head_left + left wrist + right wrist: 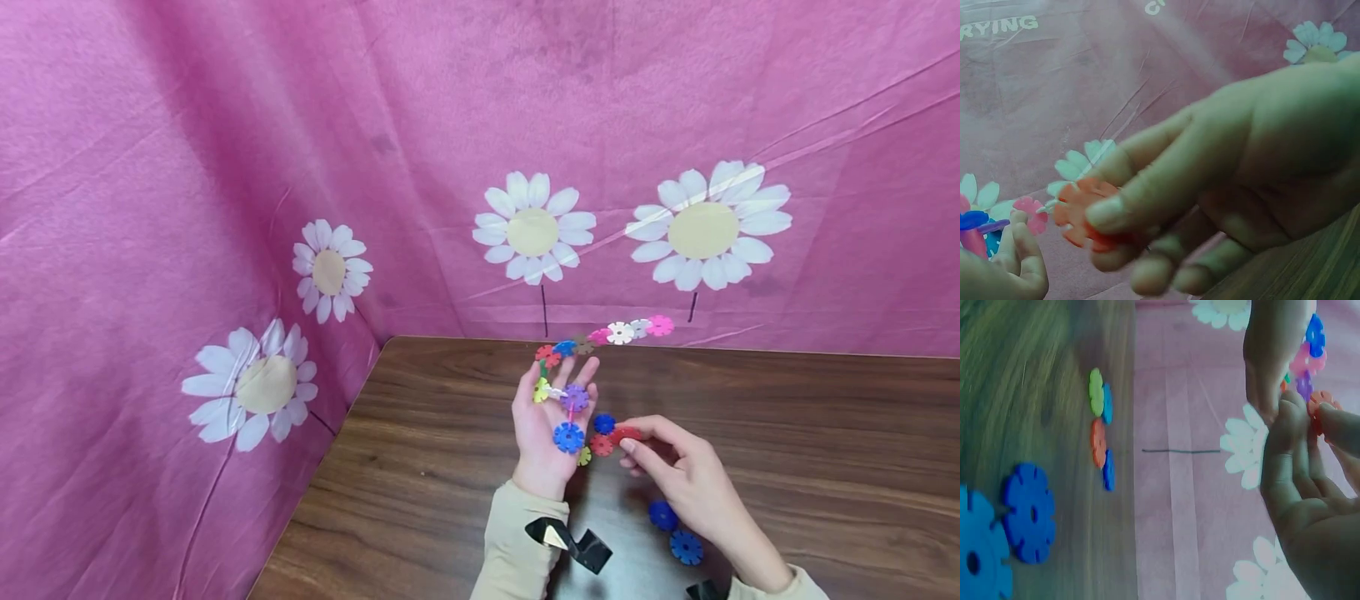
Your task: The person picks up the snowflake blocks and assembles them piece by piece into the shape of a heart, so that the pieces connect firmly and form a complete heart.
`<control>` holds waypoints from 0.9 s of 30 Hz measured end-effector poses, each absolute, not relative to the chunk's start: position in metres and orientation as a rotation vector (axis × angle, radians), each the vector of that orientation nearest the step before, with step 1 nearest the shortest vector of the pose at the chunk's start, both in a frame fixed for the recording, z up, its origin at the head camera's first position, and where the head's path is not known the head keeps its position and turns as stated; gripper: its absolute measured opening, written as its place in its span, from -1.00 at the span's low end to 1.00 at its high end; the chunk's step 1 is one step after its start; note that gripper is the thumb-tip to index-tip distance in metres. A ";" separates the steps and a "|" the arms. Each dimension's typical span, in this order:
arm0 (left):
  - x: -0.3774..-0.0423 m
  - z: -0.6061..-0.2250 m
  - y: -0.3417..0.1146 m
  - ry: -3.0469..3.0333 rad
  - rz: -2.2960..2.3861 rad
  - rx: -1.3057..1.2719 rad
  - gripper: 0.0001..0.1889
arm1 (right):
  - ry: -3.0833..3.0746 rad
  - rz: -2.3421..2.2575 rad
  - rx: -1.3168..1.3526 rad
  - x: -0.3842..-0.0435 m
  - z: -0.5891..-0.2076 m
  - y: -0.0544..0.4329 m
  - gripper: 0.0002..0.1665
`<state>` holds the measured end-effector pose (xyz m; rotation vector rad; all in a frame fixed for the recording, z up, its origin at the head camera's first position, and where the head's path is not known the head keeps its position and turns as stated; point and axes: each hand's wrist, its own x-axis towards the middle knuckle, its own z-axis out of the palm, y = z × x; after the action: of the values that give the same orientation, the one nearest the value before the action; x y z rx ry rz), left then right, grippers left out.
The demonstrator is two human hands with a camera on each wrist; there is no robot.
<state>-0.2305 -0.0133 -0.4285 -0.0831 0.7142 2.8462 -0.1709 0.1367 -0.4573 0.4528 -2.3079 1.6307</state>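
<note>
My left hand [543,433] is palm up with its fingers mostly extended. Across its palm and fingers lies a chain of notched flower-shaped discs [573,397] in several colours, trailing away toward the back right to a pink disc [661,325]. A larger-looking blue disc [567,437] sits at the chain's near end, over the palm. Beside it, my right hand [686,467] pinches a red notched disc [1072,212] between thumb and fingers. In the right wrist view the red disc [1321,399] is close to the chain's purple disc [1304,384], apart from the loose pieces.
On the wooden table [825,433] between the hands lie loose discs: a blue one [603,424], a red one [601,445] and a yellow-green one [584,457]. Two more blue discs [686,547] lie by the right wrist. Pink cloth [420,167] with daisies hangs behind.
</note>
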 end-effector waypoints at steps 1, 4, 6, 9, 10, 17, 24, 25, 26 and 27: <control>-0.230 -0.428 -0.013 0.721 2.843 -0.082 -0.40 | -2.295 1.620 0.442 -0.170 -0.457 0.135 -0.76; -0.230 -0.428 -0.011 0.726 2.837 -0.085 -0.41 | -2.244 1.608 0.423 -0.169 -0.455 0.131 -0.72; -0.230 -0.428 -0.010 0.733 2.837 -0.086 -0.44 | -2.208 1.612 0.422 -0.168 -0.454 0.128 -0.71; -0.230 -0.428 -0.009 0.735 2.836 -0.075 -0.49 | -2.170 1.619 0.418 -0.167 -0.454 0.124 -0.70; -0.230 -0.428 -0.008 0.731 2.838 -0.080 -0.51 | -2.160 1.619 0.420 -0.167 -0.455 0.123 -0.70; -0.230 -0.429 -0.006 0.758 2.832 -0.089 -0.49 | -2.143 1.592 0.428 -0.165 -0.454 0.120 -0.68; -0.230 -0.431 -0.004 0.818 2.807 -0.123 -0.38 | -2.126 1.563 0.426 -0.165 -0.454 0.117 -0.65; -0.230 -0.431 -0.004 0.832 2.801 -0.130 -0.37 | -2.118 1.565 0.431 -0.165 -0.454 0.117 -0.64; -0.230 -0.430 -0.004 0.845 2.794 -0.133 -0.36 | -2.109 1.565 0.437 -0.165 -0.454 0.117 -0.64; -0.230 -0.430 -0.003 0.855 2.787 -0.141 -0.35 | -2.098 1.564 0.445 -0.165 -0.455 0.117 -0.64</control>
<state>-0.2298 -0.0031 -0.4303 -0.1413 0.8555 2.7866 -0.1652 0.1166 -0.4545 0.4449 -2.0984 1.5637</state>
